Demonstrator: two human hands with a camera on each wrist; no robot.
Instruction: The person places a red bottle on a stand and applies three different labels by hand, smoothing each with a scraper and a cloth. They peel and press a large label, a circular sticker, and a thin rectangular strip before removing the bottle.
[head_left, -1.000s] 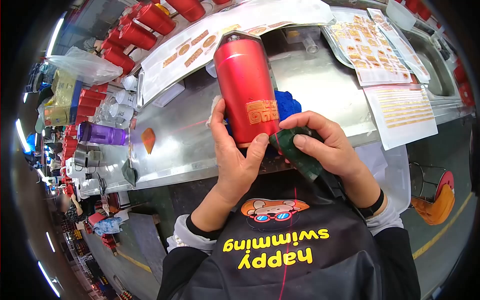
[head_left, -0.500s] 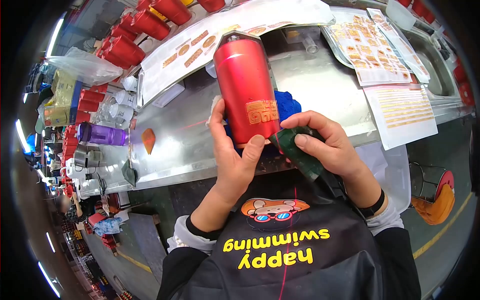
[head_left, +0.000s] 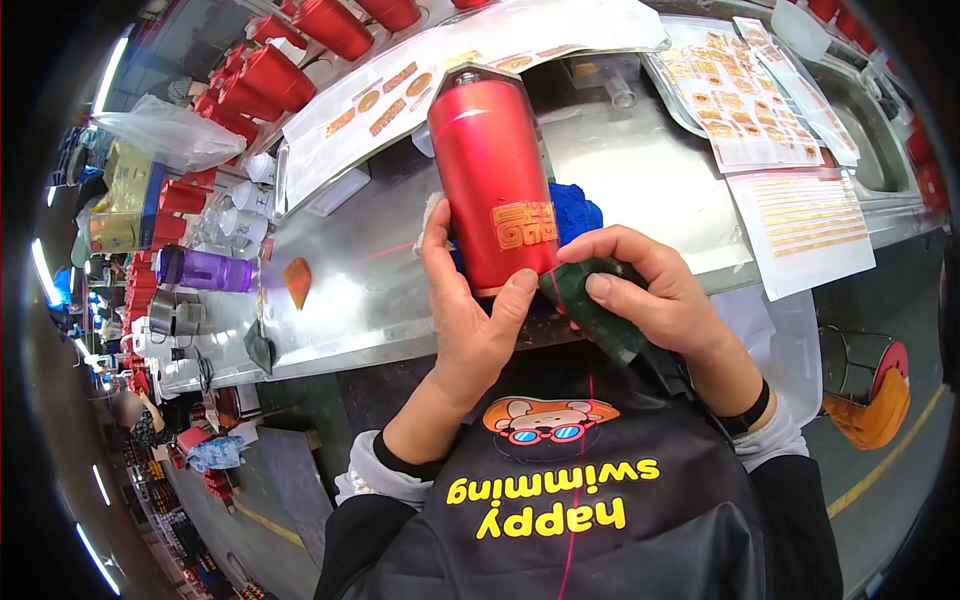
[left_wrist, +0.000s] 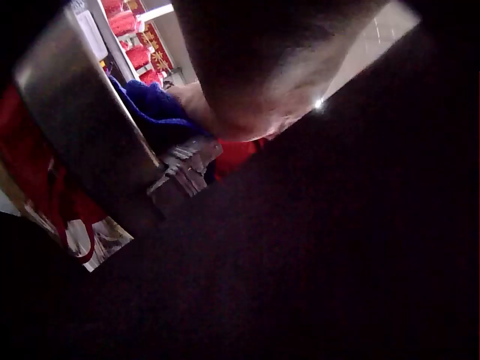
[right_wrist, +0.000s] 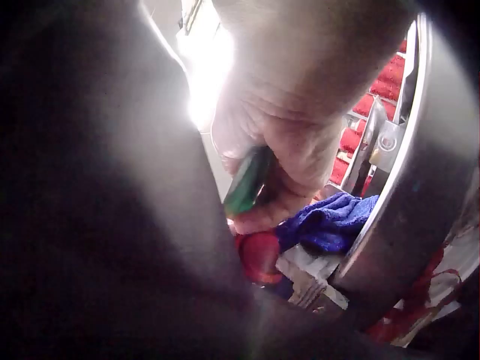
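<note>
A shiny metal tabletop (head_left: 650,150) stretches to both sides of a tall, glossy red cylindrical bottle (head_left: 485,150), which the person holds near the tabletop's edge with its neck end pointing away. Beyond the bottle to the left, a group of red cylindrical vessels (head_left: 275,80) has shifted in the last half-second; a white paper sheet (head_left: 800,275) striped with gold lies well to its right. A crumpled blue cloth (head_left: 575,208) sits just behind the bottle's right side. The left hand (head_left: 468,325) grips the bottle's lower end, and the right hand (head_left: 672,290) pinches a dark green flexible piece (head_left: 600,318) at the bottle's lower right, contact hard to tell. The rectangular gold patterned emblem (head_left: 525,226) on the bottle's lower wall has scarcely moved, nor have the hands, suggesting slow, steady work around that spot.
</note>
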